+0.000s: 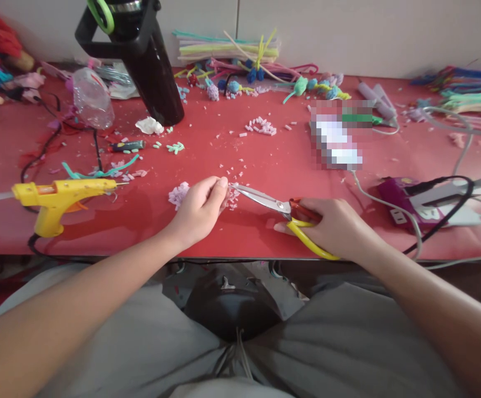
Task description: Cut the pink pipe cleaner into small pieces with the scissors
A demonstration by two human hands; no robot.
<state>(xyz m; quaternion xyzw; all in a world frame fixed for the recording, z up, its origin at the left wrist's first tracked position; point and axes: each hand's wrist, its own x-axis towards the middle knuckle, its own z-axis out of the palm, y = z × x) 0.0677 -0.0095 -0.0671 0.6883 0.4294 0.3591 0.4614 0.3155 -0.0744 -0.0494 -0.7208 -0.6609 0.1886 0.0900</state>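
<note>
My right hand (335,225) grips the yellow and red handles of a pair of scissors (265,200), whose blades point left toward my left hand. My left hand (201,207) is closed in a pinch right at the blade tips, holding something small that I cannot make out. Just left of that hand lies a small heap of pale lilac cut pieces (178,194), and more tiny bits (234,198) lie under the blades. Both hands are over the near part of the red table (240,160).
A yellow glue gun (56,200) stands at the near left, cord trailing. A black bottle (147,55) and a clear plastic bottle (93,98) stand at the back left. Pipe cleaners (228,50) lie along the back. A purple power strip (414,200) with cables sits right.
</note>
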